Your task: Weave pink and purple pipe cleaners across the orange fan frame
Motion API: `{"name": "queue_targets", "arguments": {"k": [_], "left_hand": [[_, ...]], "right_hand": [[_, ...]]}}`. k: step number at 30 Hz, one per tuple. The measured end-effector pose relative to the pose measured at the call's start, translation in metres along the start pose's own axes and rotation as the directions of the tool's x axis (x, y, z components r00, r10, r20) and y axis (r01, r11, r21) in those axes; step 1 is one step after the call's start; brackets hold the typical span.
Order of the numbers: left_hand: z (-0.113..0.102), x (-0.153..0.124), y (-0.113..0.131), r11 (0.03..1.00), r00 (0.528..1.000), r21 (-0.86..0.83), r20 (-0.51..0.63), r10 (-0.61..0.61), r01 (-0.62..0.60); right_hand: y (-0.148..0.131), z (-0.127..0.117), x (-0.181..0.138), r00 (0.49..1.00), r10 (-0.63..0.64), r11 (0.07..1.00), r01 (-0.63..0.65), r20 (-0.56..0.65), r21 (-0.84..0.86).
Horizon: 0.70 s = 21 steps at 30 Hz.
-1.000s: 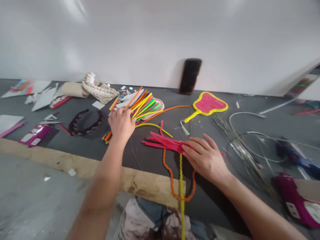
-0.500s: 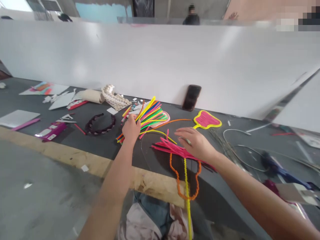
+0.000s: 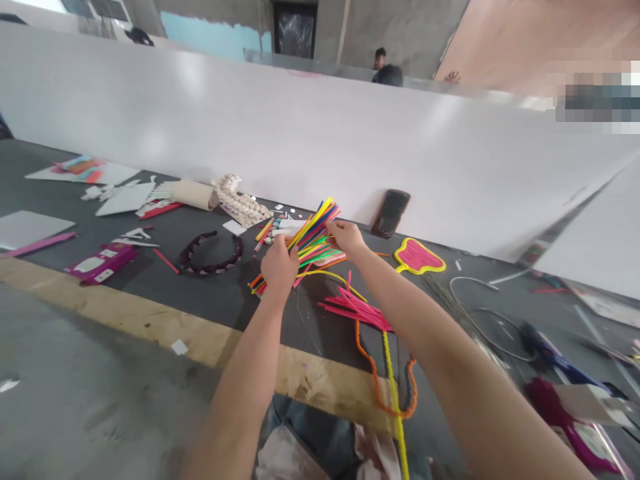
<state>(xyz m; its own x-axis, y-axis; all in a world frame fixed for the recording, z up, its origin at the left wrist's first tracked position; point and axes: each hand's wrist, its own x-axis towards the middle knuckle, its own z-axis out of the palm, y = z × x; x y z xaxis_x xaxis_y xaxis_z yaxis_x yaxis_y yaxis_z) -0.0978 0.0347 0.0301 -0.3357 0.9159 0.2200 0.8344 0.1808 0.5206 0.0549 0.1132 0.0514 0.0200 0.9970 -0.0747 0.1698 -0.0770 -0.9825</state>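
A bundle of multicoloured pipe cleaners [image 3: 315,227] fans out above the dark table, with yellow, blue, green, pink and orange stems. My left hand [image 3: 279,263] is closed around its lower part, and short ends poke out below the fist. At the bundle's upper right side, my right hand [image 3: 346,239] has its fingers pinched on some of the stems; exactly which ones is hidden. Below my right forearm lies a pile of pink pipe cleaners [image 3: 353,308]. A wavy orange pipe cleaner [image 3: 373,373] and a yellow one [image 3: 392,373] hang from there over the table edge.
A phone [image 3: 391,213] leans on the white partition [image 3: 300,133]. Beside it lies a pink shape with yellow outline [image 3: 419,257]. Leftward are a dark braided headband [image 3: 213,255] and a purple packet [image 3: 103,263]. Wires [image 3: 460,307] and a blue-handled tool [image 3: 555,350] lie right.
My right hand has moved up and left from above the pink pile to the multicoloured bundle and pinched its stems. My left hand keeps its hold. The camera view has shifted slightly.
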Motion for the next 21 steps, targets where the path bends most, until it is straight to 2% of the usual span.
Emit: {"name": "queue_targets", "arguments": {"k": [7,12,16,21], "left_hand": [[0.003,-0.002,0.003,1.000,0.999,0.017,0.029,0.015,-0.016],[0.008,0.000,0.002,0.999,0.999,0.037,0.048,0.023,-0.025],[0.008,0.001,0.002,1.000,0.999,0.027,0.048,0.001,-0.002],[0.005,-0.001,0.003,1.000,0.999,0.004,0.045,-0.026,0.026]], "right_hand": [[-0.002,0.008,0.001,0.997,0.066,0.990,-0.062,-0.031,0.125],[-0.011,-0.007,0.004,0.994,0.062,0.986,-0.046,-0.094,0.158],[-0.013,-0.020,0.002,0.992,0.122,0.985,-0.121,-0.003,0.122],[-0.003,-0.012,-0.005,0.981,0.180,0.974,-0.188,0.072,0.129]]}}
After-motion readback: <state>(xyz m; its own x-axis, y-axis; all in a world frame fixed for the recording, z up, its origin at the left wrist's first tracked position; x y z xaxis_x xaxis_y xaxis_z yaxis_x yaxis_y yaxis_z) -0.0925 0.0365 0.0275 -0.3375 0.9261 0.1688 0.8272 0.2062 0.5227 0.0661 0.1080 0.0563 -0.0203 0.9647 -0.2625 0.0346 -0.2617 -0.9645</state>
